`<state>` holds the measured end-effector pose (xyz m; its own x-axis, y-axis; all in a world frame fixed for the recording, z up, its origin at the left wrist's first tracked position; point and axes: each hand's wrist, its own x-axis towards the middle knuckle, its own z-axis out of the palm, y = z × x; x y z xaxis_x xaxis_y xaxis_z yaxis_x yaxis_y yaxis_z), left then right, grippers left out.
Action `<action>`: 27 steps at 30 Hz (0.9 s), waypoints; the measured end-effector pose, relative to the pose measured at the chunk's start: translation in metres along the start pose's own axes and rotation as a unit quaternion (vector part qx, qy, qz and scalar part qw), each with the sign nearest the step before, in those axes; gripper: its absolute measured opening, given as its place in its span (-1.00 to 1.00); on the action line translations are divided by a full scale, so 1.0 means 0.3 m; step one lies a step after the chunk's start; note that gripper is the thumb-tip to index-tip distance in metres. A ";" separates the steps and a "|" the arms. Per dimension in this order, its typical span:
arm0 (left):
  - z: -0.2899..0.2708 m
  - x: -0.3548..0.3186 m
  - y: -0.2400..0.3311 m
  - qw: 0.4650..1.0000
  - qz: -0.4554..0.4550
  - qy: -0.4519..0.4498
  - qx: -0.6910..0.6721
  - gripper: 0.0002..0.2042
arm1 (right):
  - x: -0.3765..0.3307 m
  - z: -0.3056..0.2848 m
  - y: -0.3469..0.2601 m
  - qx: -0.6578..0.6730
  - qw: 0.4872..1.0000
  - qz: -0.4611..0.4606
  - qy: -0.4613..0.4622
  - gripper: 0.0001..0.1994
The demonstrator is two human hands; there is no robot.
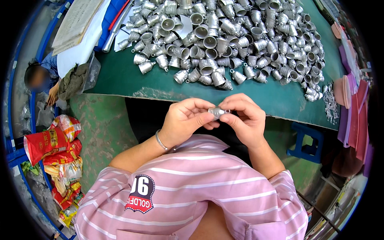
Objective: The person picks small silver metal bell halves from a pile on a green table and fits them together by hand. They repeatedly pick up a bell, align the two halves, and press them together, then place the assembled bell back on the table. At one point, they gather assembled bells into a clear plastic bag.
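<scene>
Between both hands, just off the table's front edge, is a small silver metal bell [217, 112] lying sideways, its loop end toward the right. My left hand [185, 121] pinches its left end with thumb and fingers. At the loop end, the thumb and fingertips of my right hand [249, 118] close on it too. Beyond them, a wide heap of similar silver bells [207, 67] covers much of the green table [156, 89]. They lie at all angles, some showing their hollow mouths, others their loops.
Small silver pieces [330, 103] lie at the table's right end beside pink and purple sheets [354, 116]. A blue stool [306, 143] stands below. Leftward are a clear bin with a grey cloth [74, 81], papers [76, 24], colourful bags [56, 144] and another person [50, 66].
</scene>
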<state>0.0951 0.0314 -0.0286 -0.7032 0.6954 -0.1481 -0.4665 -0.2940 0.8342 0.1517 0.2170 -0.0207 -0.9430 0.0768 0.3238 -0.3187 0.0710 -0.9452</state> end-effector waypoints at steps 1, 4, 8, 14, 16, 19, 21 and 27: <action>0.001 0.004 -0.007 0.999 0.038 0.000 0.007 -0.76 | 0.002 0.009 -0.005 0.008 1.000 0.001 0.020 -0.79; 0.007 0.025 -0.010 0.988 0.149 -0.012 0.028 -0.66 | -0.001 0.029 -0.018 0.030 0.998 0.014 0.050 -0.76; 0.021 0.027 -0.017 0.975 0.217 0.003 0.055 -0.60 | -0.019 0.018 -0.020 0.046 0.998 0.046 0.023 -0.74; 0.013 0.020 -0.023 0.979 0.177 0.000 0.101 -0.58 | -0.023 0.022 -0.017 0.043 0.998 0.002 0.036 -0.74; 0.014 0.019 -0.022 0.977 0.183 0.003 0.108 -0.61 | -0.025 0.022 -0.019 0.035 0.999 -0.004 0.034 -0.74; 0.018 0.018 -0.021 0.969 0.206 0.015 0.136 -0.65 | -0.019 0.013 -0.019 -0.007 1.000 -0.017 0.010 -0.75; 0.020 0.019 -0.016 0.957 0.231 0.016 0.176 -0.68 | -0.021 0.018 -0.005 0.002 1.000 -0.022 0.011 -0.76; 0.017 0.004 0.011 0.924 0.241 -0.005 0.297 -0.66 | -0.035 0.046 -0.008 0.089 0.995 0.038 0.025 -0.79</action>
<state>0.0955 0.0347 -0.0232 -0.7460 0.5845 0.3192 0.2782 -0.1619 0.9468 0.1609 0.2023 -0.0225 -0.9607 0.1240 0.2482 -0.2623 -0.1143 -0.9582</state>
